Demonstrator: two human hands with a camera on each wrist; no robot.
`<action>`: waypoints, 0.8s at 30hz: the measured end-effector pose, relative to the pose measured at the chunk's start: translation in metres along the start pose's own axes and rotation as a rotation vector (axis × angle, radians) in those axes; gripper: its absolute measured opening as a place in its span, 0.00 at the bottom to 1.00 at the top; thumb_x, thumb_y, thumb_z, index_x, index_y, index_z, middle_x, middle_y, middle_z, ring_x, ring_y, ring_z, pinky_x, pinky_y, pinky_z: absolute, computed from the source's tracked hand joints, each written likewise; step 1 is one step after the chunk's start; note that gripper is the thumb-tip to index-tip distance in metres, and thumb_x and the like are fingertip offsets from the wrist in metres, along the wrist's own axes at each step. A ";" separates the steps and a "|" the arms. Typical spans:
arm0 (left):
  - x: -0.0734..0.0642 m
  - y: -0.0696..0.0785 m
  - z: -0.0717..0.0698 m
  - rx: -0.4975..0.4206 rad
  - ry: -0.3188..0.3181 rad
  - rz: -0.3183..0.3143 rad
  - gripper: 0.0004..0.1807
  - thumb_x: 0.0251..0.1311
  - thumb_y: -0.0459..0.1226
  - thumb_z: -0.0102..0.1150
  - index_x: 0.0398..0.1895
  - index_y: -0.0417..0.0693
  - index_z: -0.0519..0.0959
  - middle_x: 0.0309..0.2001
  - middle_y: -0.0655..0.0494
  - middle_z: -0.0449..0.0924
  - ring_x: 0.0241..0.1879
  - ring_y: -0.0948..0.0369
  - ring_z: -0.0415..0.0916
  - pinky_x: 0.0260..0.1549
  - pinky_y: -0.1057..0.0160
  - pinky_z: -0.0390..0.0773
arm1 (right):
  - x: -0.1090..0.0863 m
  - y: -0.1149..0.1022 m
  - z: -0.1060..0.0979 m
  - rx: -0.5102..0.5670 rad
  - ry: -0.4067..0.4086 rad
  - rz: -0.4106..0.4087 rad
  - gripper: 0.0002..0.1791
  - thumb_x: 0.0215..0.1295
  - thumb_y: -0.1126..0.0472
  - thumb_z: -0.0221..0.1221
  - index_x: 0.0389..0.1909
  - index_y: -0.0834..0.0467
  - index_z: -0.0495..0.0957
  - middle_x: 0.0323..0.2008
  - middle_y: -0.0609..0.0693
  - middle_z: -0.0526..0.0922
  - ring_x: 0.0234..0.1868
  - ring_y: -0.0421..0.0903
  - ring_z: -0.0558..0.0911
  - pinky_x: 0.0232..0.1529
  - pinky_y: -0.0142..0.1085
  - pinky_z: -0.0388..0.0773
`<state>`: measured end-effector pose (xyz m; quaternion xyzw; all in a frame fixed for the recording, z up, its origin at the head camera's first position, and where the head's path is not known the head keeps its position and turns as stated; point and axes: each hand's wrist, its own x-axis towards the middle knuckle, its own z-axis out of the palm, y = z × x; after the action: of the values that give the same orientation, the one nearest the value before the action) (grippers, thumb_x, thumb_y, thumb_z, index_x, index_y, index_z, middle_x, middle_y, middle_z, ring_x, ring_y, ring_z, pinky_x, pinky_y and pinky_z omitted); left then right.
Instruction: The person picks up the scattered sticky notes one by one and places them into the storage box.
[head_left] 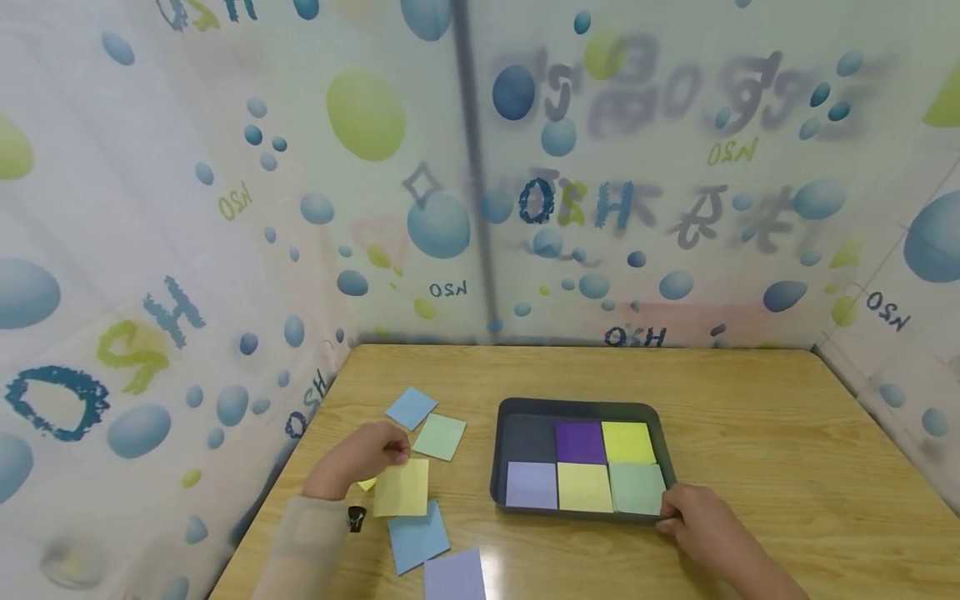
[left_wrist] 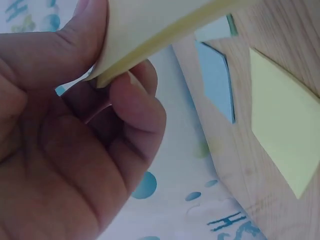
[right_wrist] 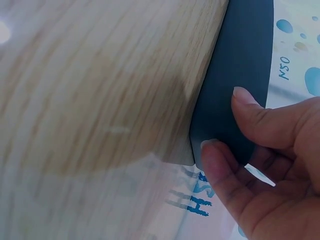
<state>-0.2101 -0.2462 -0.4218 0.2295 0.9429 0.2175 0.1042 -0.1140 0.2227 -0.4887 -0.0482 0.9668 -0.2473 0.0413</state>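
Observation:
My left hand [head_left: 367, 452] pinches a pale yellow sticky note pad [head_left: 402, 488] by its far edge, over the left part of the table. In the left wrist view the thumb and fingertips close on the edge of that pad [left_wrist: 150, 35]. My right hand [head_left: 703, 527] grips the near right corner of a dark tray [head_left: 527, 437], thumb on its outer wall in the right wrist view. Inside the tray lie purple [head_left: 580, 442], bright yellow [head_left: 628, 442], lavender [head_left: 532, 485], pale yellow [head_left: 584, 487] and green [head_left: 637, 488] pads. Dark tray floor shows at the back left.
Left of the tray lie a blue pad [head_left: 412, 407] and a light green pad [head_left: 439, 437]. Another blue pad [head_left: 417, 540] is partly under the held one, with a lavender pad [head_left: 455, 575] nearer. A yellow corner [head_left: 367, 484] peeks out by the left hand. Patterned curtains surround the wooden table [head_left: 765, 433].

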 end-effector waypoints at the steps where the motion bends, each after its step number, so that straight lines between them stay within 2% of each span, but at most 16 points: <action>1: 0.002 0.002 0.000 -0.002 0.000 0.007 0.12 0.67 0.28 0.59 0.24 0.48 0.77 0.24 0.61 0.71 0.25 0.64 0.65 0.27 0.67 0.65 | 0.000 0.000 0.000 0.001 0.000 -0.001 0.14 0.55 0.68 0.71 0.18 0.52 0.77 0.21 0.42 0.74 0.26 0.42 0.69 0.29 0.32 0.67; 10: 0.024 0.020 0.011 0.006 -0.014 0.046 0.11 0.66 0.28 0.60 0.25 0.48 0.80 0.26 0.61 0.76 0.27 0.63 0.67 0.30 0.66 0.69 | 0.000 0.000 0.000 0.011 0.003 0.004 0.14 0.54 0.69 0.71 0.18 0.52 0.78 0.21 0.42 0.76 0.27 0.41 0.70 0.29 0.32 0.70; 16: 0.037 0.034 0.016 0.015 -0.036 0.056 0.13 0.66 0.29 0.61 0.24 0.50 0.79 0.25 0.62 0.75 0.27 0.63 0.66 0.31 0.62 0.69 | 0.000 -0.001 -0.001 0.008 -0.008 0.011 0.14 0.55 0.68 0.71 0.18 0.52 0.78 0.21 0.42 0.76 0.27 0.42 0.70 0.29 0.33 0.70; 24: 0.051 0.050 0.022 0.051 -0.062 0.116 0.13 0.68 0.30 0.60 0.23 0.50 0.78 0.25 0.62 0.72 0.28 0.64 0.66 0.32 0.61 0.70 | -0.001 -0.001 -0.001 0.021 -0.004 0.012 0.13 0.54 0.69 0.71 0.19 0.53 0.78 0.22 0.42 0.77 0.27 0.41 0.71 0.29 0.32 0.72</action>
<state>-0.2289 -0.1743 -0.4231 0.2931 0.9296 0.1918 0.1146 -0.1132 0.2224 -0.4873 -0.0425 0.9644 -0.2572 0.0452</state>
